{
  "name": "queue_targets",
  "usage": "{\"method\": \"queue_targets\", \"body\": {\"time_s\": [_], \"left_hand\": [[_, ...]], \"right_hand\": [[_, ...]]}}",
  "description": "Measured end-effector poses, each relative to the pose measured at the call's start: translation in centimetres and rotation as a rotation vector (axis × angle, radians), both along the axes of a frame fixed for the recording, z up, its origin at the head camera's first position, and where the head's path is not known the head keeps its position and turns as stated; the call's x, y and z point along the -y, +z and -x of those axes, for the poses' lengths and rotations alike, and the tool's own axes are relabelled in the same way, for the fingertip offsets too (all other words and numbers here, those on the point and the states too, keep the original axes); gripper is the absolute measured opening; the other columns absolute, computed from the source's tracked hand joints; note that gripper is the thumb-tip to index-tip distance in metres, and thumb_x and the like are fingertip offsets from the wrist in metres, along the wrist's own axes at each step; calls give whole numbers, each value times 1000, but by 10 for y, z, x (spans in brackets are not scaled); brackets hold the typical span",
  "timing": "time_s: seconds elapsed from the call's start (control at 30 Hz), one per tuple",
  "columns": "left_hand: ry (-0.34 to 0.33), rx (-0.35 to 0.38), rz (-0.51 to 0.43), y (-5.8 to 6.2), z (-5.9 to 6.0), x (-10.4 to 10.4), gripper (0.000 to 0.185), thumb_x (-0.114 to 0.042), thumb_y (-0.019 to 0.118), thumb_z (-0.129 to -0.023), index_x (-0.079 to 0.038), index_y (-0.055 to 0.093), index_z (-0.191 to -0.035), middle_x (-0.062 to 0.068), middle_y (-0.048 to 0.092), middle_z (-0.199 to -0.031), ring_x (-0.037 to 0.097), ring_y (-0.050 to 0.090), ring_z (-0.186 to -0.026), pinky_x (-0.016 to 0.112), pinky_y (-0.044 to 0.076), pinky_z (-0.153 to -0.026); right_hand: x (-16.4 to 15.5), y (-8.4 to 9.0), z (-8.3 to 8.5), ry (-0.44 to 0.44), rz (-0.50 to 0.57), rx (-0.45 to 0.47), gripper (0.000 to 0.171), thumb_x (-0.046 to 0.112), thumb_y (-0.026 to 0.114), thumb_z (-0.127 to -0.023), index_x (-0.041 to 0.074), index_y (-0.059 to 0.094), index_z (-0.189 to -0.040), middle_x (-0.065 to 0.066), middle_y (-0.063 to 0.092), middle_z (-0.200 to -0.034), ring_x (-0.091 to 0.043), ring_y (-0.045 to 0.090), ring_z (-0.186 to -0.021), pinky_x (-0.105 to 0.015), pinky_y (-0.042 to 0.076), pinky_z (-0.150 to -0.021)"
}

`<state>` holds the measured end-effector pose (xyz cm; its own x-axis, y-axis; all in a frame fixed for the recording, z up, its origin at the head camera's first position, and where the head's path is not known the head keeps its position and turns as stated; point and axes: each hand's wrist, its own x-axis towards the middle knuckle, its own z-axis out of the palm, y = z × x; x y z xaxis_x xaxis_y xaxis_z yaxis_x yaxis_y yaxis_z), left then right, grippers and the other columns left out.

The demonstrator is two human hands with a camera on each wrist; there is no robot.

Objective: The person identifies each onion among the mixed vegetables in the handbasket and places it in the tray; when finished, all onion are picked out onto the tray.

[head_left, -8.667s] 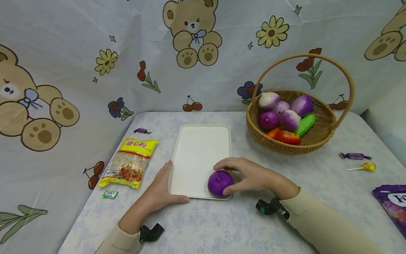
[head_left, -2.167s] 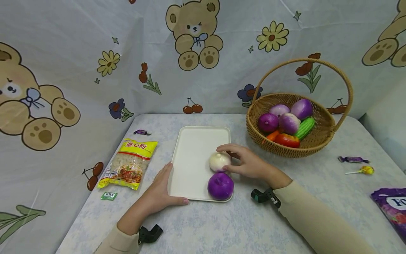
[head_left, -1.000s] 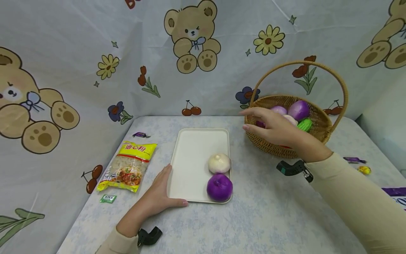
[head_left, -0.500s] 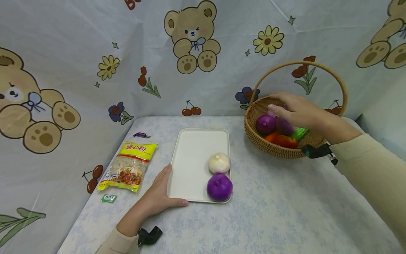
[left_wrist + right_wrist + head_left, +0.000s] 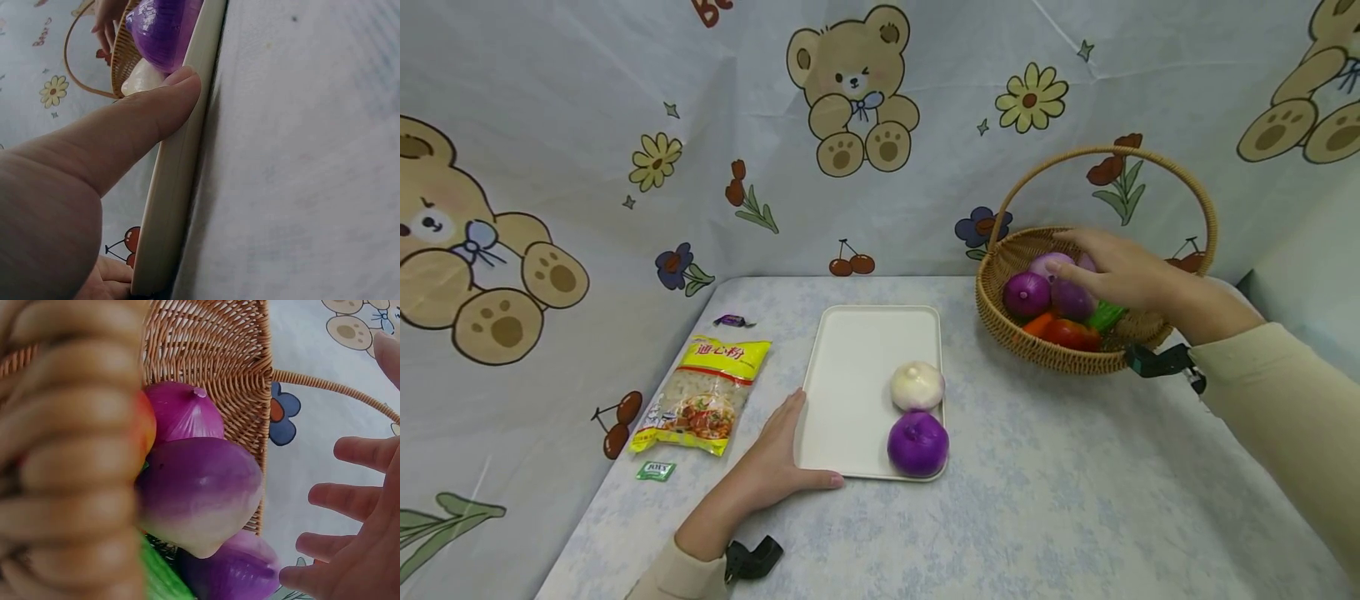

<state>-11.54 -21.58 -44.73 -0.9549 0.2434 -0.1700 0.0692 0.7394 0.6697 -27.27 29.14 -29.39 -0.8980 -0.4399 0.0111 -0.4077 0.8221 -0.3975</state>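
My left hand [image 5: 775,458] rests at the near left corner of the white tray [image 5: 861,350], thumb along the front edge and fingers along the left side. On the tray's right part sit a glossy purple onion [image 5: 918,444] and, just behind it, a white onion-like vegetable [image 5: 917,386]. My right hand [image 5: 1120,271] hovers over the wicker basket [image 5: 1067,361] with fingers spread; the right wrist view shows nothing held. Under it lie a purple onion [image 5: 1027,295], a purple-and-white turnip-like vegetable [image 5: 200,487], a red pepper-like vegetable [image 5: 1072,335] and a partly hidden green cucumber [image 5: 1107,315].
A yellow-topped pasta bag [image 5: 703,392] lies left of the tray, with a purple-wrapped candy [image 5: 733,321] behind it and a small green packet [image 5: 656,471] in front. The basket's tall handle [image 5: 1112,151] arches over its contents. A bear-print cloth [image 5: 925,225] hangs behind the table.
The white onion-like vegetable has gone from the basket to the tray behind the purple onion. My right hand let go of it and moved back over the basket. My left hand stayed put.
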Motion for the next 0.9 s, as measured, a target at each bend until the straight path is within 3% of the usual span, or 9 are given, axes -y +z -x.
{"method": "queue_targets", "body": {"time_s": [0.1,0.23,0.4,0.63,0.9], "left_hand": [[-2,-2,-1,0,0,0,150,-69,92,-64,-8,5,-170,15,4,-175,34,5,-158,61,16,-122],[-1,-3,3,-1,0,0,150,-70,92,-64,-8,5,-170,15,5,-175,34,5,-158,61,16,-122],[2,-2,10,0,0,0,150,-70,92,-64,-7,6,-169,16,6,-174,34,6,-158,61,16,-122],[3,-3,8,-1,0,0,150,-70,92,-64,-7,6,-170,15,6,-174,34,5,-158,61,16,-122],[3,-3,11,-2,1,0,150,-70,92,-64,-7,6,-170,15,6,-174,33,6,-158,61,17,-122]], "right_hand": [[-1,-3,0,-11,-6,12,80,52,52,-108,-5,32,-161,-31,32,-162,-54,24,-148,-74,20,-115],[-3,-5,0,-20,-17,12,80,53,51,-108,-5,33,-160,-32,33,-160,-55,25,-147,-74,20,-114],[-5,-7,0,-18,-27,-8,78,51,53,-109,-6,35,-159,-33,40,-155,-54,33,-142,-74,25,-112],[-2,-15,-9,-42,42,21,77,51,58,-106,-3,38,-157,-25,56,-134,-43,54,-120,-67,47,-99],[-6,-30,-10,-20,10,7,78,45,66,-104,-5,39,-157,-31,56,-141,-49,54,-128,-71,41,-104]]}}
